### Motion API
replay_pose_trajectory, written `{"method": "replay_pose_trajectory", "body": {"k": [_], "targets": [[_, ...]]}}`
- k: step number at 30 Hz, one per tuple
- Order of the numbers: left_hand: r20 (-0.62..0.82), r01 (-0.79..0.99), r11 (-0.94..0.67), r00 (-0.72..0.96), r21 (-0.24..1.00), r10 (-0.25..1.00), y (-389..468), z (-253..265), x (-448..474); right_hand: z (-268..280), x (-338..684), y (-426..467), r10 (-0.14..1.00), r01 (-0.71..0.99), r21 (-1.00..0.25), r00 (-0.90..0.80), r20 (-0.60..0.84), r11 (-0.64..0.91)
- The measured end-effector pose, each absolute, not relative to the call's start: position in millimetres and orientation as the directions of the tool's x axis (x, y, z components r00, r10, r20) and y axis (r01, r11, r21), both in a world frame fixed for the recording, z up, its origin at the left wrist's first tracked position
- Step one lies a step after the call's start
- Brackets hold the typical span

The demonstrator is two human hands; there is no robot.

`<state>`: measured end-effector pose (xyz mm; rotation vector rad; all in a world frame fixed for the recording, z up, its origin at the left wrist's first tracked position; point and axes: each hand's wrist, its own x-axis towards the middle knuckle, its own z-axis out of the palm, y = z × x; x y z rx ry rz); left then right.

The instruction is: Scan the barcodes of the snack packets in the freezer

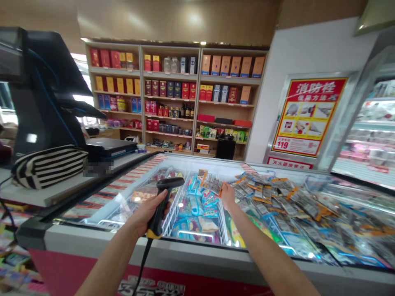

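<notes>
My left hand [150, 210] is wrapped round the grip of a black and yellow barcode scanner [168, 183], its cable hanging down past the freezer's front edge. The scanner's head points right. Between the fingertips of my right hand [227, 197] is the end of a small snack packet [211, 182] with an orange edge and a printed, greyish label side. Both hands are over the glass top of a chest freezer [212, 250]. To the right of my right hand, many similar packets [277, 197] lie in a loose pile on the glass.
At left, a counter carries a point-of-sale machine [46, 94], a striped pouch [51, 164] and a dark flat device [111, 147]. Blue packs [195, 203] lie in wire baskets under the glass. Shelves of boxes [169, 88] and a red fire-hydrant sign [309, 117] stand behind.
</notes>
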<state>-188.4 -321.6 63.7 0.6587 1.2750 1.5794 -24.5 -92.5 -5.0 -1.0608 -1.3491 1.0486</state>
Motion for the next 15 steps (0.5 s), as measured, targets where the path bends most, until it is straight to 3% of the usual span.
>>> {"method": "replay_pose_trajectory", "body": {"k": [3,6,15], "targets": [[-0.123,-0.321,0.013,-0.324,0.947,0.938,-307,64,-170,-5,-6,-85,0.999,-0.270,-0.963,-0.037,0.011,0.001],[-0.103,-0.260,0.030,-0.273,0.965,0.956,-295,62,-152,-5,9,-82,0.999,-0.410,-0.912,-0.048,0.013,-0.008],[-0.078,-0.178,0.047,-0.173,0.983,0.982,-270,60,-116,-21,22,-64,0.996,-0.464,-0.882,-0.003,0.093,0.081]]}}
